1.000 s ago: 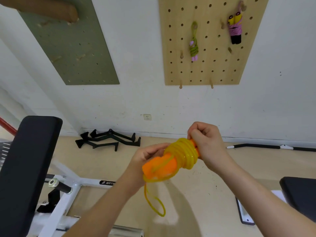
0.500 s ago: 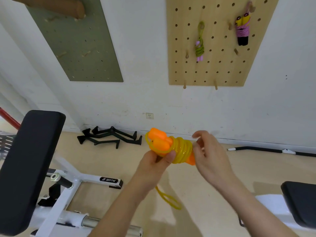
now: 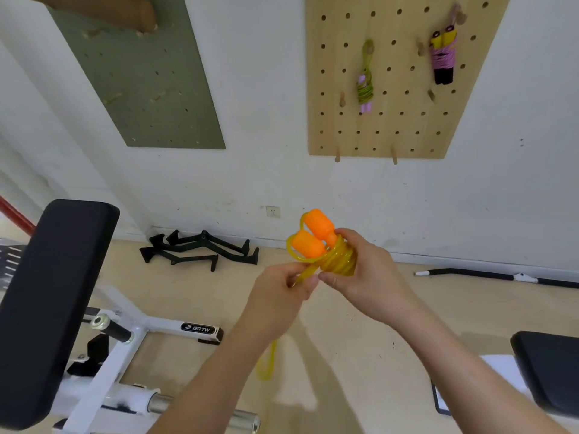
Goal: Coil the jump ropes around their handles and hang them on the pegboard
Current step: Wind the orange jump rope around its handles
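A jump rope with two orange handles (image 3: 313, 236) and a yellow cord (image 3: 340, 261) coiled around them is held in front of me. My right hand (image 3: 363, 277) grips the coiled bundle from the right. My left hand (image 3: 282, 292) pinches the loose yellow strand just below the handles; a free loop (image 3: 266, 364) dangles under that wrist. On the wall, the wooden pegboard (image 3: 398, 126) carries a green coiled rope (image 3: 365, 86) and a pink-wound rope with yellow and black handles (image 3: 442, 57).
A green pegboard (image 3: 141, 89) hangs at the left. A black and white weight bench (image 3: 62, 292) stands at the lower left, another black pad (image 3: 551, 371) at the lower right. Black cable-machine handles (image 3: 200, 250) and a black bar (image 3: 495, 274) lie on the floor by the wall.
The orange handles have tipped upward. My right hand now grips the coil, and my left hand has shifted from holding the handles to pinching the loose strand. The dangling loop is shorter.
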